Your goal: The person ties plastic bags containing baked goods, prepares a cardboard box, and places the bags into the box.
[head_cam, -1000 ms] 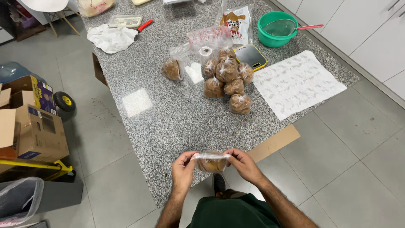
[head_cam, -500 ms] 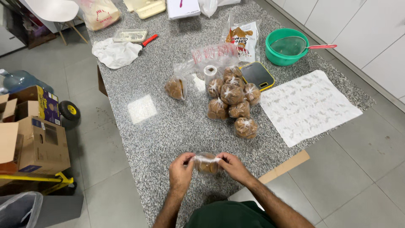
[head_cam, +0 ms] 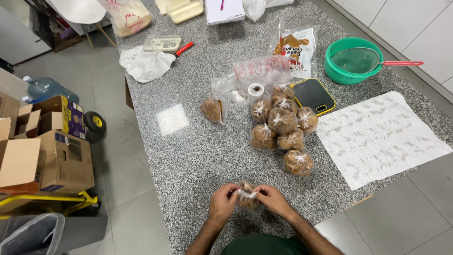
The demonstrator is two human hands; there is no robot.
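Speckled granite counter [head_cam: 198, 156] (grey tile floor [head_cam: 118, 208]); left hand [head_cam: 222, 203], right hand [head_cam: 274, 200] pinching small bag [head_cam: 246, 195].

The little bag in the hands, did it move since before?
Yes. The small bag went from off the granite table's near edge to over the tabletop.

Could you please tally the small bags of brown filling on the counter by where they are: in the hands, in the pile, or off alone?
Held between the left hand and right hand: 1 small bag
Tied bags in the pile beside the kitchen scale: 7
Untied bag standing alone: 1
Total: 9
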